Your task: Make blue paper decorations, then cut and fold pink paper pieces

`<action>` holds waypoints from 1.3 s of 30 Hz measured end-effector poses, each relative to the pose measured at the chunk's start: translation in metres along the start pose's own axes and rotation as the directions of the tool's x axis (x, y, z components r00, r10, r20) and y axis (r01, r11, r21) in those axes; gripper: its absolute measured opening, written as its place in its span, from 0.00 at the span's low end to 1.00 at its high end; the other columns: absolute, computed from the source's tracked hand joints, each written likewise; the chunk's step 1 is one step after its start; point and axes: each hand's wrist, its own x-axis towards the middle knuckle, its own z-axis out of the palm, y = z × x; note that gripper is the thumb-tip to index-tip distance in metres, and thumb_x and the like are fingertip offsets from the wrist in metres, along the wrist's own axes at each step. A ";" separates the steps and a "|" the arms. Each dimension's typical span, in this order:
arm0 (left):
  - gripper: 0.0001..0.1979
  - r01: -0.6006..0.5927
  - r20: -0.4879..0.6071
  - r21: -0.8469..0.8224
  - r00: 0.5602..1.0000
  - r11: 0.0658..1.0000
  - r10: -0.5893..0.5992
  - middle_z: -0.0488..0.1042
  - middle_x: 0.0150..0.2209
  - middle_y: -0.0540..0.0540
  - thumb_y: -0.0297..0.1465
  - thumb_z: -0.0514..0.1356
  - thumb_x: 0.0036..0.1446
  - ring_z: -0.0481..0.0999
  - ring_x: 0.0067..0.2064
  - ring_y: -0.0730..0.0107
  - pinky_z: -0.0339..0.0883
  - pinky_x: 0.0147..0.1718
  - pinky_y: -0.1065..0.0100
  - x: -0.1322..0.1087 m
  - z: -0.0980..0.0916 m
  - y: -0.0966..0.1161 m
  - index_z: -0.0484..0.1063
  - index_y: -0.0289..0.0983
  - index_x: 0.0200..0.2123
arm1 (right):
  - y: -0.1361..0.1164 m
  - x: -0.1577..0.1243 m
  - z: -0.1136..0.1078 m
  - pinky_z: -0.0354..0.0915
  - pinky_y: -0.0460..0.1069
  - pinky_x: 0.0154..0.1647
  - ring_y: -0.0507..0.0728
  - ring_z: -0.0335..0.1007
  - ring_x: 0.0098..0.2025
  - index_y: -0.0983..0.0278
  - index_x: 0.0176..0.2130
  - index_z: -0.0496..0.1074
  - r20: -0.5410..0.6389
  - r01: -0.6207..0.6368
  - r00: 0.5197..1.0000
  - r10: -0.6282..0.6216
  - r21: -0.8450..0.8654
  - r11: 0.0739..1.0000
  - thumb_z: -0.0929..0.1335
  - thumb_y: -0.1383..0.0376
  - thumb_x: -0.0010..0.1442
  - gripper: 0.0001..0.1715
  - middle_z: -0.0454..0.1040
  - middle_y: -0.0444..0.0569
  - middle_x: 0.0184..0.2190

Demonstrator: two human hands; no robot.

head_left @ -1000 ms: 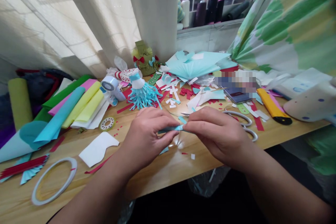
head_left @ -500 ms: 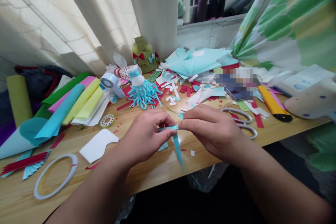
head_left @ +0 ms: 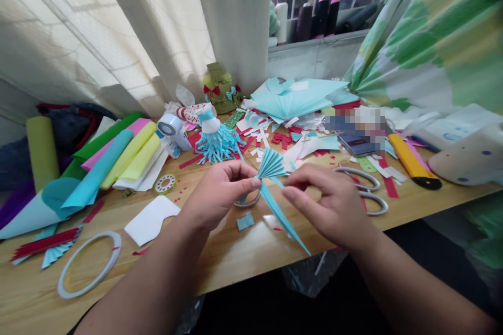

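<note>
Pinching the narrow base of a small pleated blue paper fan (head_left: pixel 271 163) between thumb and forefinger, the left hand (head_left: pixel 220 193) holds it up over the middle of the wooden table (head_left: pixel 220 267), while its other fingers curl in toward the palm. A thin blue paper strip (head_left: pixel 280 217) runs down and right from the fan, just beside the right hand (head_left: pixel 326 204). That hand's fingers (head_left: pixel 302 188) are loosely spread and slightly curled, their tips close to the strip, though I cannot tell whether they touch it. A small blue paper scrap (head_left: pixel 245 221) lies on the table below the left hand, and a pair of scissors (head_left: pixel 363 188) lies to the right of the right hand. Farther off sit a paper figure with a blue fringe (head_left: pixel 216 141) and a large blue paper fan (head_left: pixel 291 99), among red and white paper scraps. Sheets of colored paper (head_left: pixel 118 152) are piled on the left, a yellow utility knife (head_left: pixel 412 167) lies on the right, and a tape ring (head_left: pixel 89 264) rests near the left front corner.
</note>
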 end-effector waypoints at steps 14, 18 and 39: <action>0.09 -0.043 0.010 -0.067 0.999 0.997 0.044 0.73 0.24 0.53 0.25 0.69 0.40 0.71 0.26 0.76 0.64 0.28 0.74 0.001 0.004 -0.001 0.72 0.35 0.25 | 0.006 0.005 0.004 0.58 0.45 0.26 0.50 0.64 0.25 0.64 0.27 0.67 0.311 -0.241 0.923 0.229 0.002 0.971 0.64 0.65 0.59 0.10 0.69 0.42 0.22; 0.08 -0.030 0.010 -0.051 1.000 0.998 0.030 0.73 0.23 0.53 0.25 0.69 0.39 0.71 0.25 0.77 0.63 0.27 0.75 0.001 0.004 -0.002 0.73 0.35 0.24 | 0.010 0.005 0.001 0.59 0.46 0.27 0.51 0.64 0.24 0.63 0.27 0.65 0.289 -0.210 0.928 0.233 -0.111 0.971 0.63 0.65 0.60 0.10 0.70 0.42 0.22; 0.08 0.049 0.127 -0.162 0.992 0.986 -0.029 0.75 0.22 0.49 0.33 0.63 0.51 0.71 0.23 0.75 0.59 0.21 0.75 0.002 0.003 -0.006 0.70 0.34 0.32 | 0.013 0.003 0.002 0.59 0.45 0.29 0.50 0.65 0.26 0.64 0.28 0.69 0.180 -0.147 0.969 0.167 -0.121 0.982 0.67 0.66 0.57 0.06 0.72 0.42 0.24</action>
